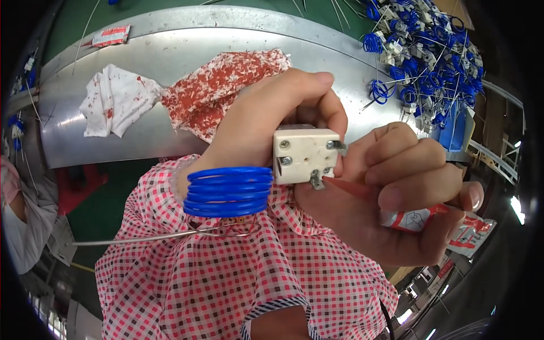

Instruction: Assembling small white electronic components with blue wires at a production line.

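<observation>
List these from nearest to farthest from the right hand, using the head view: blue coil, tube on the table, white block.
1. White block: just left of the right hand.
2. Blue coil: farther left, beyond the block.
3. Tube on the table: upper left.

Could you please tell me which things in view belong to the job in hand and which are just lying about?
Seemingly in use:
white block, in the left hand
blue coil
red-and-white tube, in the right hand

Apparently lying about:
red-stained cloth
second tube
pile of similar coils, possibly related
</observation>
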`<state>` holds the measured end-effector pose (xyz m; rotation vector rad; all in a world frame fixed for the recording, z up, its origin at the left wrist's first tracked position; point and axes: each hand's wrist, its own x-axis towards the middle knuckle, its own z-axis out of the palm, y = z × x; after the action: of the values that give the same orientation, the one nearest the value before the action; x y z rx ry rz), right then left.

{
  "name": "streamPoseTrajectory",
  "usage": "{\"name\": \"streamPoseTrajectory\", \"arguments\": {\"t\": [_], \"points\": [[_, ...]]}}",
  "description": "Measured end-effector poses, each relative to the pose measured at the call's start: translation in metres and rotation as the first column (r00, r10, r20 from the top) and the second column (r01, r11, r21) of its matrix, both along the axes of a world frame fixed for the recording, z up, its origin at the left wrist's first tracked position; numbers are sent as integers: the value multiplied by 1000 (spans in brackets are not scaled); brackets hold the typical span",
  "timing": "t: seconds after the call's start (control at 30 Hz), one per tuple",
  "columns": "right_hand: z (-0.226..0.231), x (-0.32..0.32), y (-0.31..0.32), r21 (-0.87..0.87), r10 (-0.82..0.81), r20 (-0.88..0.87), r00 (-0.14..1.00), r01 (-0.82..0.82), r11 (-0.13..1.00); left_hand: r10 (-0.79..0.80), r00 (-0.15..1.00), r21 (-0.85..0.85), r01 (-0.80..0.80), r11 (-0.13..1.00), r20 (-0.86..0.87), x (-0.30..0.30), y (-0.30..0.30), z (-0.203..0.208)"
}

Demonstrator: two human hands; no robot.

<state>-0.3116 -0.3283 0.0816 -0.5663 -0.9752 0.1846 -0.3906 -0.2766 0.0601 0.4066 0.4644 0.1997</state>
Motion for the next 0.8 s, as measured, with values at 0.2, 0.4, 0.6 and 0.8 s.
{"name": "streamPoseTrajectory", "arguments": {"t": [0.2, 0.4, 0.6, 0.8], "points": [[-2, 2, -5, -82, -7, 143, 990, 18, 996, 30, 999, 101, -26, 995, -40, 0, -1, -1], [-1, 1, -10, -133, -18, 138, 990, 36, 991, 20, 998, 56, -17, 998, -59, 3, -1, 0], [-3, -2, -5, -105, -55, 108, 993, 66, 992, 5, 995, 77, 3, 997, -101, 3, 1, 0], [-5, 0, -3, -132, -86, 134, 987, 104, 986, 29, 993, 69, -22, 997, -111, 5, 3, 1]]}}
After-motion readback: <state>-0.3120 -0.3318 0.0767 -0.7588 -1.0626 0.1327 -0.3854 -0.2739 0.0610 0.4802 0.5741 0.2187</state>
